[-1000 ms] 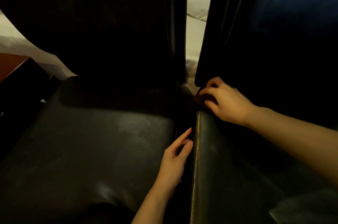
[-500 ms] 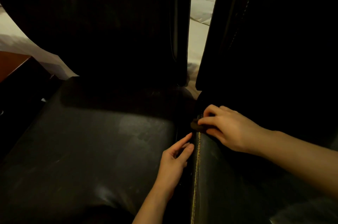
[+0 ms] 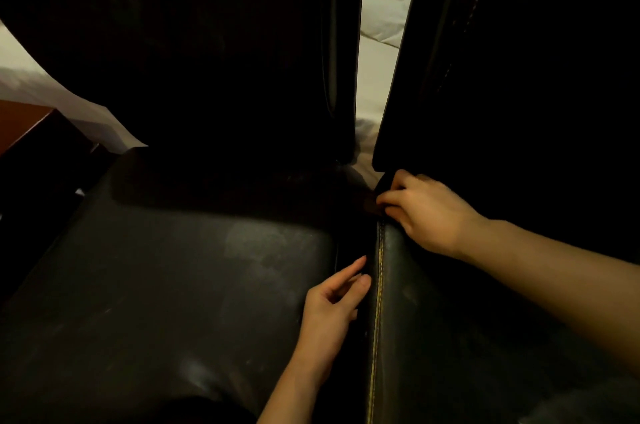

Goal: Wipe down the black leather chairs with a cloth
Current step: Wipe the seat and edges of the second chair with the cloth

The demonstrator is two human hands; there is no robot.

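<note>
Right hand [image 3: 427, 212] with dark cloth [image 3: 372, 206] sliding back up seat seam [image 3: 380, 271] toward backrest corner.

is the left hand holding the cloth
No, the left hand lies open and empty beside the seat seam; the right hand pinches a small dark cloth.

Right hand [image 3: 427, 212] curled forward, left hand [image 3: 332, 306] loosely open.
</note>
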